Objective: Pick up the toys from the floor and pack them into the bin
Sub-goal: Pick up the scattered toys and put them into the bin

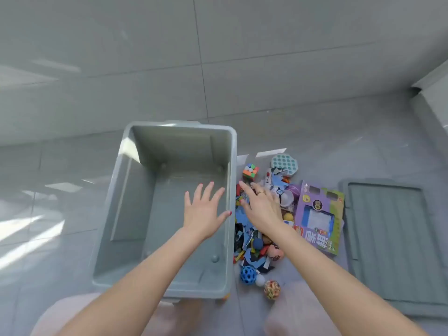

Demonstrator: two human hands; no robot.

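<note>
The toys point(269, 221) lie heaped on the floor point(72, 117) just right of the grey bin point(121, 202), which stands empty: a colour cube point(250, 171) at the far end, a teal bubble pad point(284, 164), a purple box point(320, 217) on the right, and a blue holed ball point(248, 274) and a rubber-band ball point(272, 289) nearest. The bin's lid point(392, 246) lies further right. The left hand point(204, 209) hovers spread over the bin, holding nothing. The right hand point(260, 207) reaches over the heap, fingers straight, nothing gripped. Packing appears not yet begun; the next move calls for closing the fingers on one toy and carrying it left. The box carries large Chinese characters, too blurred to read.
</note>
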